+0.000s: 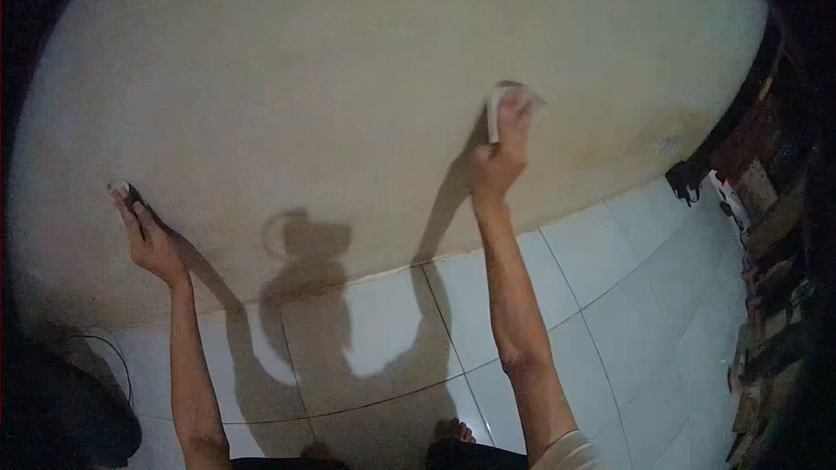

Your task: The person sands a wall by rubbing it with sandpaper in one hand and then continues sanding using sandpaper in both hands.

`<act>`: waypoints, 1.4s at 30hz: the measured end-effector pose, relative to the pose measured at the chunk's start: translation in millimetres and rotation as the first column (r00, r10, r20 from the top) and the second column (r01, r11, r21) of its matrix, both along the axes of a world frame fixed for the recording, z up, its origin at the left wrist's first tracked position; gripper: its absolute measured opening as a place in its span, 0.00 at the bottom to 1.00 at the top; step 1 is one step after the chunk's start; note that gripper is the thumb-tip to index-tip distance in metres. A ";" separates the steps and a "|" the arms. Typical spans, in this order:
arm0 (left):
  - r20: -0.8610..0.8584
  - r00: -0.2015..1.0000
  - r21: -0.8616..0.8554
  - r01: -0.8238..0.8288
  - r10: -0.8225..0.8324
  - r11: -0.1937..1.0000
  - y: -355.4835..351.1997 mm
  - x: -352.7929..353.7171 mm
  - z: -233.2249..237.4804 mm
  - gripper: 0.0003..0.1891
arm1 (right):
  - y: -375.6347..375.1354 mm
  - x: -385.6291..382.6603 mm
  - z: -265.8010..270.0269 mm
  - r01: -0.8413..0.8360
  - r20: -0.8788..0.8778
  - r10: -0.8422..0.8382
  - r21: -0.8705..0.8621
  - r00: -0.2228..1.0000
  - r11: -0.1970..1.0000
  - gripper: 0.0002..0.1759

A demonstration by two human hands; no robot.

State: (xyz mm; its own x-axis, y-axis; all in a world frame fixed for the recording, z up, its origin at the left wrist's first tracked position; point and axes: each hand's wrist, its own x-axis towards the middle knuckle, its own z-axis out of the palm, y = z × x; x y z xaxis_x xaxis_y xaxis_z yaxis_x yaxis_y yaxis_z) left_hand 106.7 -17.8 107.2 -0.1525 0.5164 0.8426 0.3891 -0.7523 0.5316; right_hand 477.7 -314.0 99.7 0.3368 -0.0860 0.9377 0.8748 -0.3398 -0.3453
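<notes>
Against the pale wall [348, 87], my right hand [503, 152] presses a white cloth [495, 113], its fingers over it and slightly blurred. Lower on the left, my left hand [150, 239] is raised to the same wall and holds a small white piece [123, 186] at its fingertips; what exactly it is cannot be made out. Both arms reach forward, well apart. Shadows of the arms and head fall on the wall and floor between them.
White floor tiles [383, 326] meet the wall's lower edge. A dark bulky object [78, 409] with a thin cable lies at the lower left. Dark, cluttered items [775, 226] line the right side. Bare feet [455, 431] show at the bottom.
</notes>
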 end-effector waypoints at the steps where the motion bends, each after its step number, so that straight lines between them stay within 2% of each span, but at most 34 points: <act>1: 0.014 1.000 0.051 -0.006 0.005 0.999 -2.8 3.9 2.2 0.22 | -4.6 1.0 1.4 0.006 -0.001 -0.006 -0.002 1.000 1.000 0.38; 3: 0.012 1.000 0.114 -0.009 0.007 0.993 -6.0 8.0 5.2 0.22 | -9.3 0.5 1.8 0.042 0.217 0.013 -0.247 0.976 0.968 0.38; 4: 0.018 0.999 0.092 -0.029 0.027 0.995 -7.3 9.6 5.1 0.22 | -8.7 6.5 1.9 0.038 0.209 0.014 -0.240 0.978 0.970 0.38; 6: 0.032 0.997 0.065 -0.065 0.063 0.996 -4.3 3.3 0.1 0.22 | -10.6 20.7 12.7 0.006 -0.043 0.000 0.147 0.999 0.989 0.38; 7: 0.045 0.999 0.023 -0.020 0.019 1.000 -0.7 0.2 6.3 0.22 | -12.6 23.8 26.6 0.062 -0.060 -0.053 0.164 0.997 0.985 0.37; 9: 0.067 0.998 -0.025 0.023 -0.021 0.999 -1.3 -2.6 5.7 0.22 | 1.1 16.2 32.8 0.047 -0.049 -0.039 0.179 0.998 0.983 0.37; 11: 0.009 0.999 0.093 -0.042 0.042 0.995 -7.8 -0.1 8.8 0.23 | 17.0 -5.2 39.9 0.049 -0.045 -0.041 0.194 0.998 0.980 0.38; 13: 0.006 0.999 0.066 -0.050 0.050 0.997 -11.3 1.9 10.2 0.23 | 31.8 -35.9 43.7 -0.071 0.186 0.080 -0.054 0.979 0.996 0.41; 14: 0.005 0.998 0.044 -0.065 0.065 0.997 -10.8 3.1 9.6 0.23 | 30.3 -36.8 43.0 -0.064 0.179 0.073 -0.055 0.981 0.996 0.41; 16: 0.015 1.000 0.099 -0.015 0.014 0.995 -13.7 6.1 12.9 0.23 | 27.4 -38.2 43.1 -0.080 0.307 0.184 -0.323 0.934 0.943 0.42; 17: 0.035 0.999 0.145 0.020 -0.025 0.989 -14.4 5.7 12.1 0.22 | 24.0 -23.2 42.3 -0.054 0.317 0.119 -0.206 0.941 0.977 0.40; 18: 0.035 0.999 0.142 0.018 -0.023 0.990 -11.6 2.9 9.8 0.22 | 15.8 -8.3 42.6 -0.056 0.317 0.122 -0.209 0.941 0.976 0.40; 20: -0.012 1.000 0.095 0.012 -0.011 0.995 -1.5 -5.4 1.6 0.22 | 5.9 14.3 45.1 -0.107 0.011 0.106 0.168 0.994 0.980 0.40; 21: -0.007 1.000 0.096 0.008 -0.007 0.995 -3.9 -4.8 3.6 0.22 | 3.9 18.4 53.0 -0.112 0.016 0.111 0.169 0.994 0.979 0.40; 23: 0.002 1.000 0.080 0.010 -0.010 0.997 -5.9 -1.4 2.3 0.22 | 0.2 24.4 62.5 -0.011 -0.032 0.019 0.219 0.999 0.976 0.40; 24: 0.004 1.000 0.076 0.016 -0.017 0.997 -7.1 0.9 1.6 0.22 | 3.5 16.5 68.2 -0.005 -0.030 0.012 0.215 0.999 0.977 0.40; 26: 0.016 1.000 0.102 0.010 -0.012 0.995 -12.1 3.5 1.9 0.22 | 23.1 -12.7 74.3 -0.061 0.143 0.044 0.116 0.989 0.991 0.36; 27: 0.046 0.999 0.112 -0.003 -0.002 0.994 -13.6 7.0 5.0 0.22 | 28.2 -20.2 69.9 -0.052 0.142 0.036 0.115 0.989 0.992 0.36; 29: 0.032 0.999 0.100 -0.032 0.029 0.994 -7.4 6.2 2.2 0.22 | 34.3 -30.6 62.7 -0.053 0.317 0.124 -0.222 0.940 0.974 0.40; 30: 0.020 0.997 0.088 -0.072 0.071 0.993 -3.5 3.0 2.0 0.22 | 32.4 -30.3 62.9 -0.052 0.315 0.122 -0.220 0.941 0.974 0.40; 32: -0.004 0.999 0.115 -0.043 0.044 0.992 -5.7 1.1 3.7 0.22 | 20.2 -21.9 62.9 -0.032 0.289 0.090 -0.199 0.953 0.979 0.41; 33: -0.027 0.999 0.140 -0.015 0.019 0.990 -6.1 -1.5 5.2 0.22 | 18.2 -5.2 58.5 -0.056 0.257 0.076 -0.086 0.963 0.995 0.42; 34: -0.028 0.999 0.140 -0.024 0.028 0.990 -5.1 -4.1 4.5 0.22 | 9.7 2.1 59.5 -0.065 0.256 0.085 -0.085 0.963 0.994 0.42; 36: -0.045 0.999 0.117 -0.007 0.012 0.993 -1.8 -6.6 2.0 0.22 | -1.1 8.6 63.3 -0.018 0.067 0.011 0.098 0.998 0.995 0.43; 37: -0.045 0.999 0.115 -0.010 0.015 0.993 -1.7 -7.4 1.8 0.22 | 2.8 5.5 62.6 -0.021 0.068 0.014 0.096 0.998 0.995 0.43; 39: -0.009 1.000 -0.022 -0.007 0.007 1.000 -3.5 -3.4 1.4 0.21 | 13.6 -7.4 57.8 -0.063 0.003 0.063 0.167 0.998 0.984 0.39; 40: -0.007 1.000 -0.024 0.002 -0.003 1.000 -7.7 -1.8 4.5 0.21 | 19.4 -19.8 56.0 -0.054 0.006 0.054 0.165 0.999 0.985 0.39; 42: -0.004 0.999 0.022 -0.039 0.039 0.999 -16.8 4.6 10.4 0.22 | 26.6 -36.4 49.7 -0.144 0.168 0.157 -0.085 0.973 0.986 0.43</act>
State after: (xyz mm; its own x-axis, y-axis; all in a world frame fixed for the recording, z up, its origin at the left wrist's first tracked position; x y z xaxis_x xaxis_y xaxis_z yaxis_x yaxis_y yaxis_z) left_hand 111.3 -34.6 117.6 -0.1685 0.4912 0.8546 0.4208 -0.7482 0.5130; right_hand 441.3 -287.4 149.4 0.1720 0.0227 0.9848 0.9623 -0.2178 -0.1630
